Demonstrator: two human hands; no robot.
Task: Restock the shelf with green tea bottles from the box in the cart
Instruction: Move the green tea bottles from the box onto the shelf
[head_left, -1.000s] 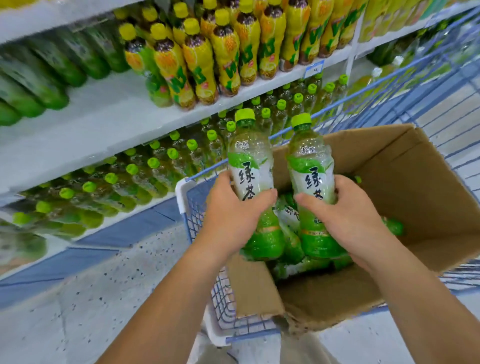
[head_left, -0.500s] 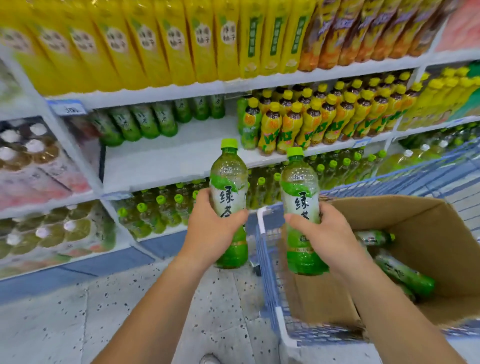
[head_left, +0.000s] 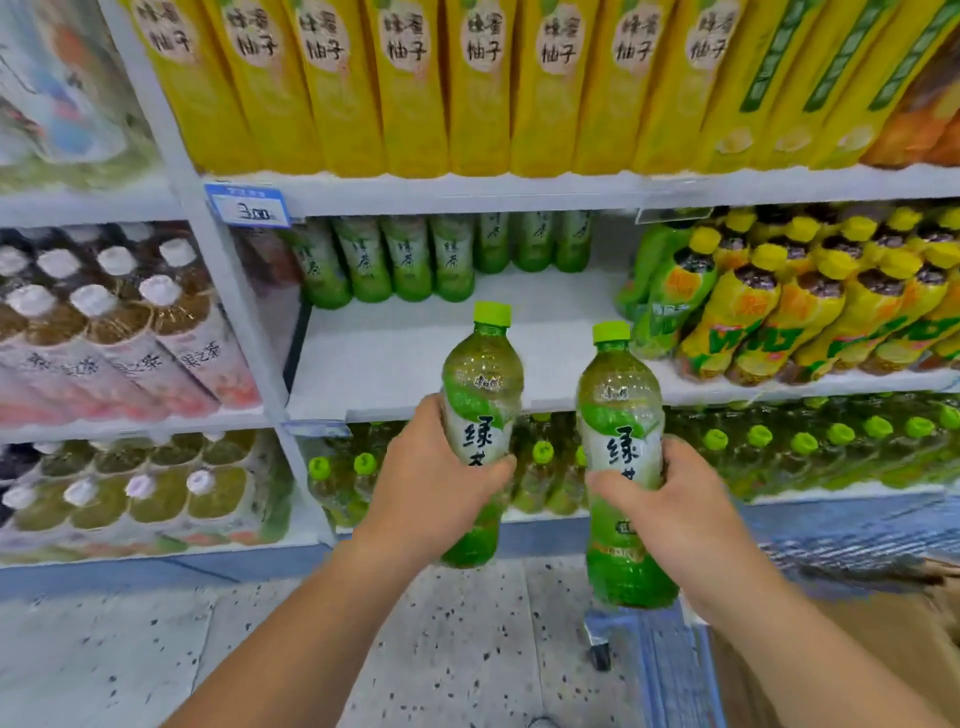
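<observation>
The left green tea bottle (head_left: 480, 395) is gripped by the left hand (head_left: 426, 483), the right green tea bottle (head_left: 618, 415) by the right hand (head_left: 670, 509), with fingers curled round each label. Both are held upright before the white shelf (head_left: 405, 358).

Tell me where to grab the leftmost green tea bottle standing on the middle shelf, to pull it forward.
Best wrap the leftmost green tea bottle round its label, from the front across the middle shelf: it stands upright, a neighbour crowds its right, and the upper shelf hides its cap.
</observation>
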